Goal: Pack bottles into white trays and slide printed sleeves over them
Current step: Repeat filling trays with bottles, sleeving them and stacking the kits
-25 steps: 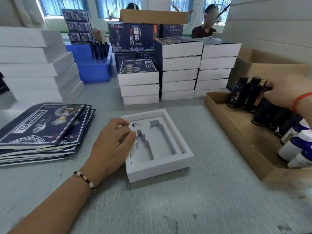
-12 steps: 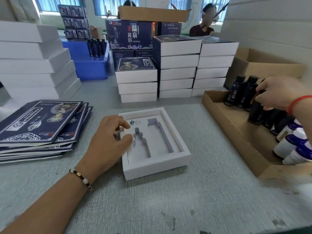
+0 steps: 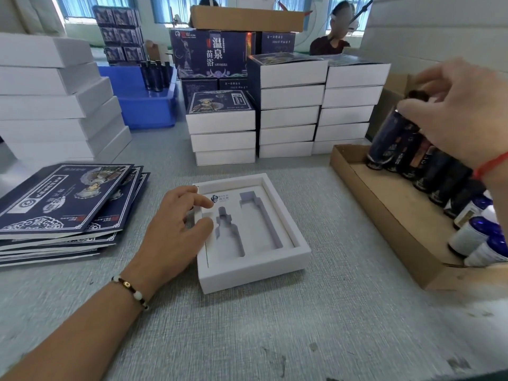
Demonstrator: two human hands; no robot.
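Head: right hand (image 3: 464, 111) grips dark bottle (image 3: 390, 138) (tray (image 3: 255, 273) well apart).

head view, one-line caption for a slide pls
Left hand steadies an empty white tray while the right hand lifts a dark bottle from the cardboard box.

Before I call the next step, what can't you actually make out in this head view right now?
- Dark bottle: the right hand covers its cap, and motion blur smears the label.
- Bottles in the cardboard box: the row runs off the right edge, count unknown.
- White tray: the left hand hides its left rim.
- Tray logo text: too small to read.
- Printed sleeves: stack cut off at left.
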